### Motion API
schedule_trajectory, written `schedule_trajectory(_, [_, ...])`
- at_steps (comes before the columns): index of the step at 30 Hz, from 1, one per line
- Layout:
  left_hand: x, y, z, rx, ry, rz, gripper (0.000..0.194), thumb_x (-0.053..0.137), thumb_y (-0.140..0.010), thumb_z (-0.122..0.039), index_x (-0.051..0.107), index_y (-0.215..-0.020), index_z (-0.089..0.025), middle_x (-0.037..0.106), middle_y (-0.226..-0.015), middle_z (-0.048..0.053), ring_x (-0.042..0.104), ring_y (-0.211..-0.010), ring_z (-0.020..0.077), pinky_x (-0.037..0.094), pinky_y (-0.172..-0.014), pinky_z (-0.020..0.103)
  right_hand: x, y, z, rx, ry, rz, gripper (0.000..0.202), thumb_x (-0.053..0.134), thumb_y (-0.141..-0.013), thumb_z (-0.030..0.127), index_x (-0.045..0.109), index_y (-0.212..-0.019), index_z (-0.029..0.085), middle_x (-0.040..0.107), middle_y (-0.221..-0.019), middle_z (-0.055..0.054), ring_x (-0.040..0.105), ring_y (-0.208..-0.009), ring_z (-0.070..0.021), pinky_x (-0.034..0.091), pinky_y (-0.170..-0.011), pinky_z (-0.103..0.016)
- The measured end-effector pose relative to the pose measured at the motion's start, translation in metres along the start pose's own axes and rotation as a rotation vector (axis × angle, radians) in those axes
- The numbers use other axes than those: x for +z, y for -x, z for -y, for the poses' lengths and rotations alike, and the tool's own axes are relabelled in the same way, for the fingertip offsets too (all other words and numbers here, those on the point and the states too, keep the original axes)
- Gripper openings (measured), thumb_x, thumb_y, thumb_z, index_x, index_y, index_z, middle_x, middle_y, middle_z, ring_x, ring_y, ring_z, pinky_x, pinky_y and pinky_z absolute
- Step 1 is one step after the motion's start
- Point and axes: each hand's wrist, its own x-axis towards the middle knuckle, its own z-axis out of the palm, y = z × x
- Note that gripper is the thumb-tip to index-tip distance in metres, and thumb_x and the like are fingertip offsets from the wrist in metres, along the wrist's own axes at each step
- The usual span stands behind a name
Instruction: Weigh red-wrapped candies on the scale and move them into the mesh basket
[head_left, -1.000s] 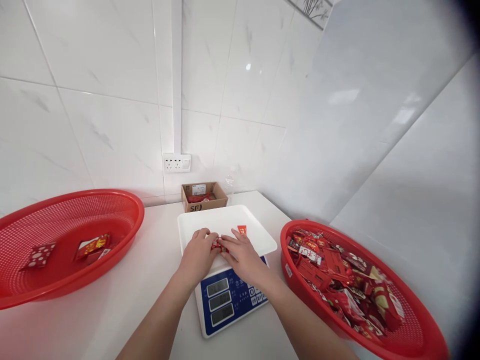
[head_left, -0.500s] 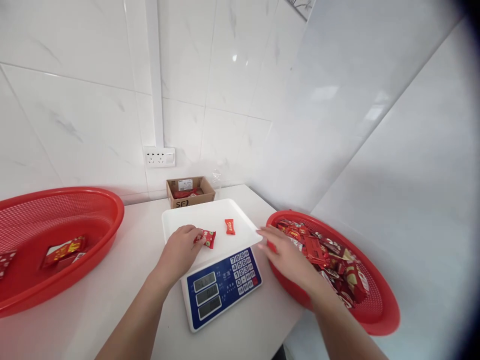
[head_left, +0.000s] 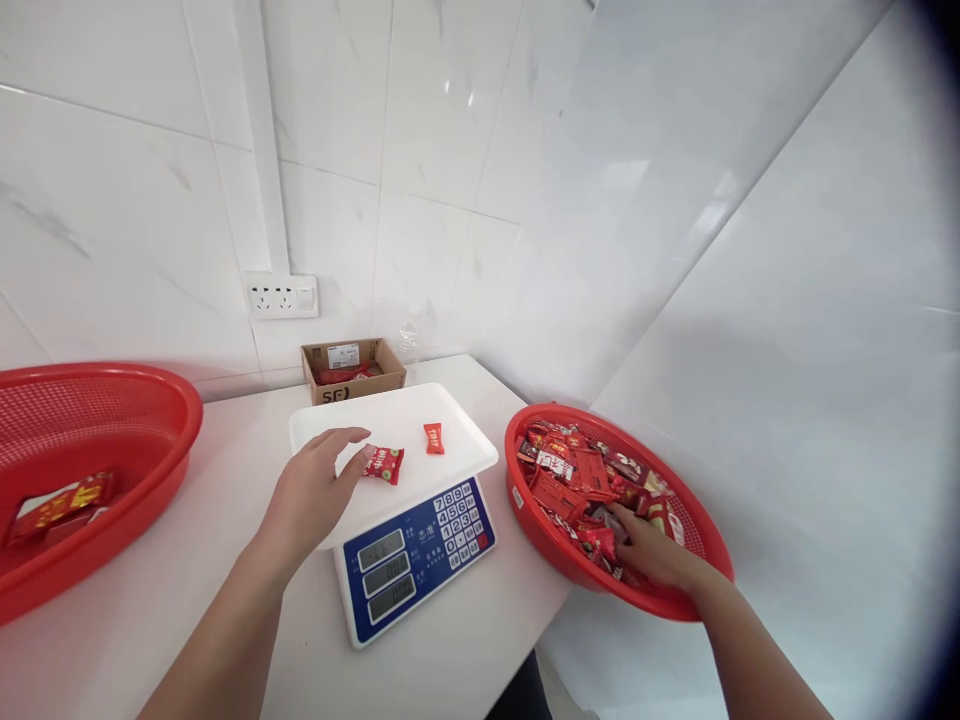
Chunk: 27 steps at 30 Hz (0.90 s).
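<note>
My left hand (head_left: 311, 495) hovers at the left of the scale's white tray (head_left: 457, 468), thumb and fingers apart. Its thumb is right by a red snack packet (head_left: 386, 465) with a fruit print, lying on the tray. A smaller orange-red wrapped candy (head_left: 433, 438) lies to the right of that packet. Below the tray is the scale's blue panel (head_left: 420, 562) with displays and keys. On the right, my right hand (head_left: 649, 550) reaches into a red basket (head_left: 716, 530) full of red packets (head_left: 592, 470). Its fingers are apart against the packets, fingertips partly hidden.
Another red basket (head_left: 176, 440) with a few packets stands at the left. Behind the scale, a small cardboard box (head_left: 360, 385) with red packets sits near the tiled wall (head_left: 330, 240). A wall socket (head_left: 281, 296) is above it.
My left hand has let go of the red packet and drawn back to the left. My right hand has moved from the tray's right edge down into the right basket. The view has shifted right.
</note>
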Motion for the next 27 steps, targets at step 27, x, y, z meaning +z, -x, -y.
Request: schedule_trajectory(27, [0.002,-0.001,-0.001,-0.043,-0.080,0.103,0.042,0.042,-0.087,-0.050,0.062,-0.115,-0.028,0.066,-0.122,0.002,0.064,-0.077,0.0229,0.050,-0.078,0.037,-0.040,0.011,0.015,0.078,-0.041,-0.324,0.019,0.044,-0.085,0.025,0.060,-0.093,0.020,0.069,-0.085,-0.010,0.063,-0.081,-0.0265,0.042,-0.068,-0.032])
